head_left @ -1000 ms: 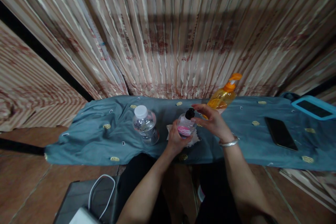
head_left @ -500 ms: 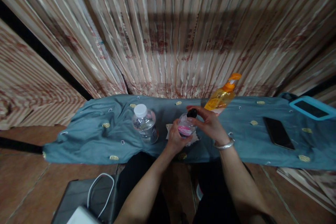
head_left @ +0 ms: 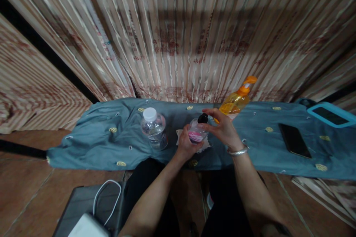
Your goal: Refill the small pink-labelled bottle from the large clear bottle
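A small clear bottle (head_left: 196,135) with a pink label is wrapped by my left hand (head_left: 187,143) just above the cloth. Thumb and fingers of my right hand (head_left: 223,127) close around the black cap (head_left: 203,118) at the bottle's top; a silver bangle circles that wrist. Beneath the bottle lies a whitish piece of paper or cloth (head_left: 205,146), partly covered. To the left of my hands stands a large clear bottle (head_left: 155,133) with a white lid. Behind my right hand is a pump bottle (head_left: 235,102) of yellow-orange liquid, its lower part hidden.
A patterned blue-green cloth (head_left: 94,144) covers the narrow bench or table. At its right lie a dark phone (head_left: 294,140) and a blue-framed device (head_left: 330,114). A pleated curtain (head_left: 178,44) hangs behind. Low at left, a white box with a cable (head_left: 89,226) rests on a dark surface.
The fingers of my right hand have shifted around the black cap, and the hand has turned slightly. My left hand keeps its hold on the small bottle. The view moved a little.
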A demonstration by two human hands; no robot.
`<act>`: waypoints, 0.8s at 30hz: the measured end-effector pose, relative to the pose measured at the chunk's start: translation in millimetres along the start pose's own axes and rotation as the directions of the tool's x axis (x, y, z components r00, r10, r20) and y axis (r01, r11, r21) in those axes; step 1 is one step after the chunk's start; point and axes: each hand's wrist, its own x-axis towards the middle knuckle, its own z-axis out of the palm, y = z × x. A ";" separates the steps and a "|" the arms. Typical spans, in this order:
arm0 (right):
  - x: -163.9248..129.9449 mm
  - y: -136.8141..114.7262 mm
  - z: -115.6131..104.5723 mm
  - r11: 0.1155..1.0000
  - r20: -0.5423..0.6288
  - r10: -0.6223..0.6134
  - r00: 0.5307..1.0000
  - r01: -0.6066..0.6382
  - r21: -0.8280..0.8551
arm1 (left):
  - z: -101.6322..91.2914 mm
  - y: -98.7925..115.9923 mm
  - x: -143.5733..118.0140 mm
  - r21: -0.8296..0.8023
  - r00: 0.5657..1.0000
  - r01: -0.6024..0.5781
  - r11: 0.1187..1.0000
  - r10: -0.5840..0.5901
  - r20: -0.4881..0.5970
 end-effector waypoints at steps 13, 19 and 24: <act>-4.1 0.2 2.3 0.999 0.003 0.026 1.000 -0.026 -0.025 | 2.1 -1.7 1.2 0.008 1.000 -0.028 1.000 0.028 -0.011; -4.5 -6.0 -1.9 1.000 0.056 0.008 0.998 -0.009 0.001 | 2.9 -2.2 0.9 0.029 1.000 -0.023 0.999 0.023 -0.021; -5.2 -10.6 6.6 0.999 -0.047 0.035 0.998 -0.036 -0.008 | 5.6 -7.2 1.6 0.007 0.997 -0.059 0.998 0.060 -0.052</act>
